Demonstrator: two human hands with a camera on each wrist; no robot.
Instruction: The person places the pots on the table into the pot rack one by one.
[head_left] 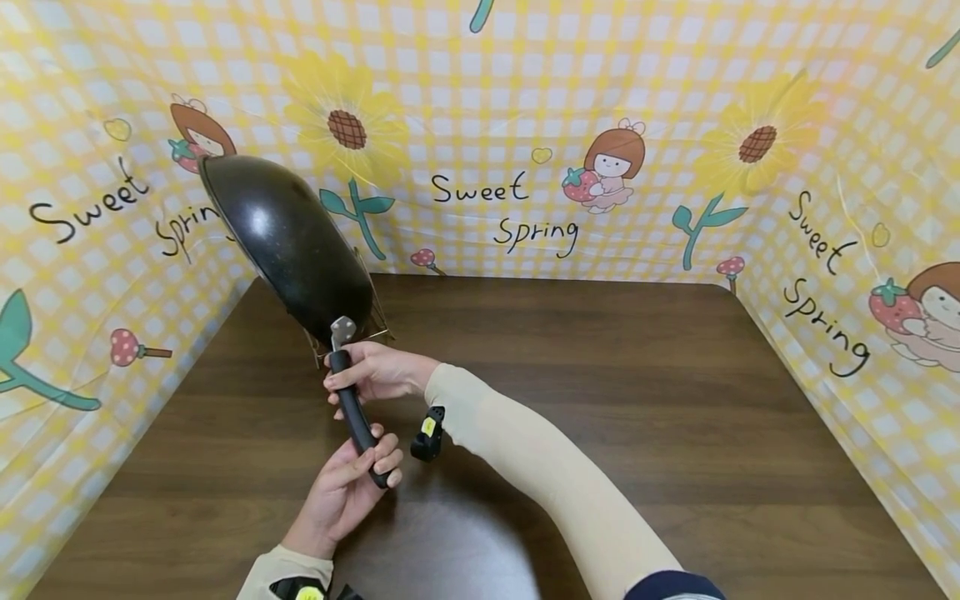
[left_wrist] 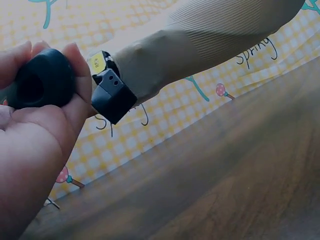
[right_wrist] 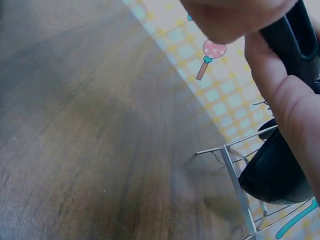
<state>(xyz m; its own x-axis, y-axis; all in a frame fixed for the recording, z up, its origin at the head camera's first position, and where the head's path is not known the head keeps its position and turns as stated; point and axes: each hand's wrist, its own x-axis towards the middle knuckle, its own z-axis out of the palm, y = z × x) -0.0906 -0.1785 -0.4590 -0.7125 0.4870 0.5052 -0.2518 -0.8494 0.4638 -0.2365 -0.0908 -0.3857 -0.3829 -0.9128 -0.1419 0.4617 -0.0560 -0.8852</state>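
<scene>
A black wok [head_left: 292, 233] stands tilted on its side at the left of the head view, its rounded outside toward me and its rim to the left. My right hand [head_left: 386, 371] grips the black handle [head_left: 358, 421] close to the metal joint at the wok. Lower down, my left hand [head_left: 341, 492] has its fingers curled round the handle's end, whose hole shows in the left wrist view. A thin metal wire rack [right_wrist: 236, 185] is behind the handle, and the wok's lower part [right_wrist: 280, 175] sits within its frame in the right wrist view.
A brown wooden table [head_left: 600, 400] lies under the hands. Patterned yellow checked cloth [head_left: 495, 108] walls it in at the back, left and right. The wok's upper rim overlaps the left cloth in the head view. Each wrist wears a small black camera [head_left: 427, 433].
</scene>
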